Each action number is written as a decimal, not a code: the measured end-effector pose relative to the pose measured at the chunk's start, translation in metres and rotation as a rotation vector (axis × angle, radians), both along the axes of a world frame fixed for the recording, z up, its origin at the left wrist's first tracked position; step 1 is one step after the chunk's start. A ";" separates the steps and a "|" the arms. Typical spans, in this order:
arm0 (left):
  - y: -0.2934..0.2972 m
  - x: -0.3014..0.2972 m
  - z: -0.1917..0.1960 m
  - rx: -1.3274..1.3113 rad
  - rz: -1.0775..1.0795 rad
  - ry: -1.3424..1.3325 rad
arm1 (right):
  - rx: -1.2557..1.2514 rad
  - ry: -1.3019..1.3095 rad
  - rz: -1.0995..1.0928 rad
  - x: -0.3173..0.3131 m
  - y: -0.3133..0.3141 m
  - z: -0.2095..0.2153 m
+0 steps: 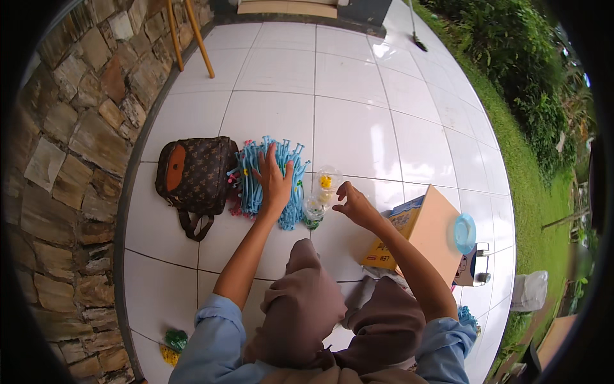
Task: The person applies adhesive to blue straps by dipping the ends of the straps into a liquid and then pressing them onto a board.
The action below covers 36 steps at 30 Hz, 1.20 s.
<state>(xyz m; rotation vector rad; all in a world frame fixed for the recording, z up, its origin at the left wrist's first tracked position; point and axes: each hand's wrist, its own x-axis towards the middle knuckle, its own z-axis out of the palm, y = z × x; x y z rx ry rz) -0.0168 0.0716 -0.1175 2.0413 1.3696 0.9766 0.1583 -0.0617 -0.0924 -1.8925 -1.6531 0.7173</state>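
A thick pile of thin light-blue plastic strips point(294, 208) with knobbed ends lies on the tiles in front of me. My left hand point(274, 182) rests on top of it, fingers spread. Pink pieces point(235, 203) show along the pile's left edge. Just right of the pile stand small clear plastic cups point(327, 171) in a row. One holds yellow pieces point(326, 182), and green pieces point(312, 224) are at the nearest one. Beside these cups hovers my right hand point(355, 206), its thumb and forefinger apart and nothing visible between them.
A brown patterned backpack point(208, 182) lies left of the pile, near the stone wall point(89, 179). At right is a box with a tan board top point(430, 233), a blue round dish point(465, 233) at its edge. Green and yellow bundles point(174, 342) lie near left. Grass point(537, 211) borders the tiles.
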 end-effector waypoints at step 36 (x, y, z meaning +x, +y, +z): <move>-0.385 0.251 0.112 -0.285 -1.826 0.638 | -0.072 -0.093 -1.158 0.055 -0.443 0.115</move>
